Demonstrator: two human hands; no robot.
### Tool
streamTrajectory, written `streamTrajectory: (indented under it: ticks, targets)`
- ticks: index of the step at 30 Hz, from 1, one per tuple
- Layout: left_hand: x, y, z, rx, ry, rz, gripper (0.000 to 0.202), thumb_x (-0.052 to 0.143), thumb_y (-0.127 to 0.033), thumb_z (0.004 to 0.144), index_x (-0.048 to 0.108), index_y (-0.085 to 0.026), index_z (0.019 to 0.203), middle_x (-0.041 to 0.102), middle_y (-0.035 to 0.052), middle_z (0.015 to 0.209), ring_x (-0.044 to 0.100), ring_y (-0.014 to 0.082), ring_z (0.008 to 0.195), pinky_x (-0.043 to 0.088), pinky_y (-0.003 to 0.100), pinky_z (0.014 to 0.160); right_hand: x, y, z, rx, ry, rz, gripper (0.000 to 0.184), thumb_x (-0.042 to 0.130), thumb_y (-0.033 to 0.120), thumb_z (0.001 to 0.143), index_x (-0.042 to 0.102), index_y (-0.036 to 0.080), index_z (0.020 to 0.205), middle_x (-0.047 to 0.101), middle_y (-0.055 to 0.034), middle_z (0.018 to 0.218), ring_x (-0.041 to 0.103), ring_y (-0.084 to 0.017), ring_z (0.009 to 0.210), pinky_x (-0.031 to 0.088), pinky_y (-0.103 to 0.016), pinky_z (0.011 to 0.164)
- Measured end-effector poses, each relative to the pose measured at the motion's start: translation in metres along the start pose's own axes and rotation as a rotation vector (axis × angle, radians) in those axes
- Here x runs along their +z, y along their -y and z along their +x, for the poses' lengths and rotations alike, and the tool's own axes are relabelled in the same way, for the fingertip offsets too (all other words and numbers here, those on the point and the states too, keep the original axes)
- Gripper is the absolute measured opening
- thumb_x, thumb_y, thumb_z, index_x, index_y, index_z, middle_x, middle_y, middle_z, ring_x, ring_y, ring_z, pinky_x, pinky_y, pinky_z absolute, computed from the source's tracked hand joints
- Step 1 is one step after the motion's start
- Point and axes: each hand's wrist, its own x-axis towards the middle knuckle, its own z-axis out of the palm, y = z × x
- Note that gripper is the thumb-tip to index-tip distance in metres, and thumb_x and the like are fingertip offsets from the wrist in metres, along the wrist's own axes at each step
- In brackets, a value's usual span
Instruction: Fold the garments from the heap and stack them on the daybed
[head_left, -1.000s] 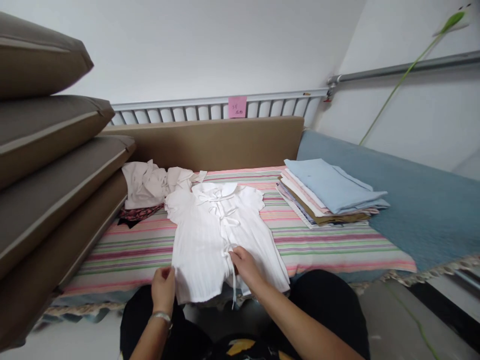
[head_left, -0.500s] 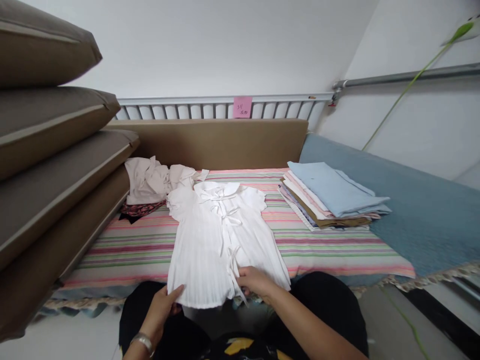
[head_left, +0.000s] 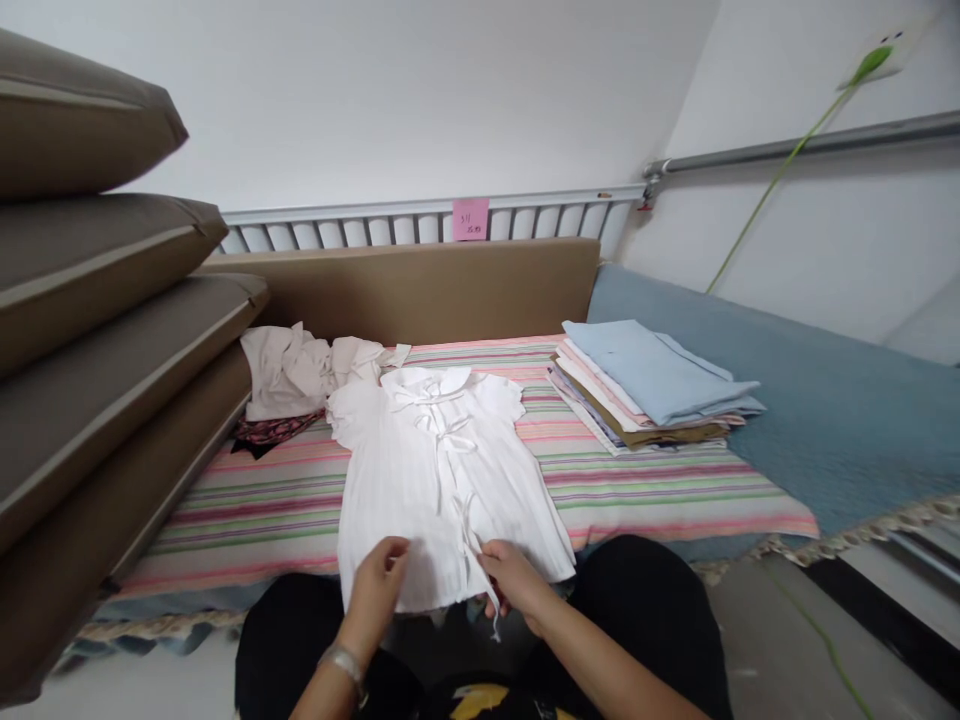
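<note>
A white short-sleeved blouse (head_left: 390,500) with a collar and several ribbon bows down its front lies spread out before me, its hem at the near edge of the striped cloth. My right hand (head_left: 514,580) pinches the blouse at the hem, right by the lowest ribbon tie, with a ribbon end dangling below the fingers. Over the lower left part of the blouse is my left hand (head_left: 379,580), its fingers loosely curved and a gap between thumb and forefinger. Nothing shows in it.
On the right is a stack of folded clothes (head_left: 652,370), light blue on top. Crumpled pale clothing (head_left: 289,370) and a dark red patterned piece (head_left: 277,430) lie at the left, beside piled brown cushions (head_left: 112,340). Behind stands a brown backrest (head_left: 420,295).
My left hand has let go of the hem's left corner and moved right and up over the blouse. My right hand stays at the hem. The view has shifted slightly.
</note>
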Motion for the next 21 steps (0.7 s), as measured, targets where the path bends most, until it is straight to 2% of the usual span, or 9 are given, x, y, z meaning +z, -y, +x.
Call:
streamTrajectory:
  ticks: [2,4,7,10,15,18,21]
  targets:
    - [0.028,-0.012,0.002,-0.105,0.182,-0.127,0.035,0.063,-0.036,0.062,0.063,-0.014,0.089,0.062,0.0048,0.075,0.056,0.0159,0.062,0.041,0.026,0.053,0.000,0.001,-0.002,-0.007,0.017,0.022,0.015,0.036,0.031,0.086,0.043,0.020,0.079,0.059,0.0038,0.052,0.051,-0.009,0.035,0.024,-0.018,0.034]
    - [0.051,-0.017,0.002,-0.214,0.314,-0.237,0.039,0.067,-0.037,0.058,0.061,-0.014,0.089,0.058,0.0007,0.065,0.050,0.0120,0.051,0.035,0.024,0.047,-0.001,0.003,-0.006,-0.025,0.025,0.038,0.017,0.036,0.033,0.085,0.045,0.019,0.081,0.059,0.0037,0.053,0.049,-0.008,0.034,0.024,-0.018,0.034]
    - [0.068,-0.020,-0.002,-0.296,0.429,-0.282,0.036,0.072,-0.042,0.054,0.058,-0.014,0.071,0.048,-0.0046,0.048,0.039,0.0075,0.040,0.026,0.022,0.044,-0.006,0.008,-0.013,-0.060,0.040,0.036,0.019,0.039,0.034,0.084,0.049,0.018,0.081,0.060,0.0034,0.054,0.049,-0.007,0.035,0.024,-0.018,0.034]
    - [0.067,-0.026,-0.006,-0.308,0.434,-0.284,0.036,0.071,-0.046,0.056,0.052,-0.016,0.056,0.045,-0.0044,0.044,0.036,0.0064,0.040,0.024,0.022,0.045,-0.019,0.017,-0.020,-0.095,0.077,0.028,0.023,0.042,0.039,0.083,0.051,0.017,0.082,0.061,0.0027,0.056,0.047,-0.006,0.035,0.024,-0.018,0.035]
    - [0.057,-0.047,-0.009,-0.208,0.369,-0.350,0.029,0.069,-0.042,0.060,0.059,-0.014,0.063,0.063,0.0031,0.067,0.051,0.0095,0.060,0.034,0.020,0.056,-0.045,0.037,-0.025,-0.207,0.118,0.057,0.031,0.054,0.042,0.077,0.054,0.017,0.094,0.061,0.0026,0.061,0.044,-0.005,0.039,0.028,-0.018,0.039]
    - [0.054,-0.049,-0.010,-0.285,0.453,-0.384,0.036,0.065,-0.049,0.065,0.058,-0.015,0.074,0.060,0.0010,0.054,0.046,0.0078,0.043,0.028,0.019,0.044,-0.047,0.039,-0.022,-0.244,0.179,0.030,0.041,0.065,0.029,0.067,0.054,0.017,0.105,0.059,0.0045,0.061,0.044,-0.005,0.043,0.031,-0.018,0.043]
    - [0.053,-0.047,-0.014,-0.396,0.545,-0.441,0.041,0.059,-0.052,0.069,0.056,-0.015,0.087,0.057,-0.0017,0.048,0.034,0.0052,0.029,0.017,0.019,0.034,-0.039,0.029,-0.015,-0.266,0.229,-0.039,0.038,0.063,0.021,0.063,0.058,0.018,0.101,0.059,0.0038,0.064,0.048,-0.007,0.050,0.033,-0.018,0.045]
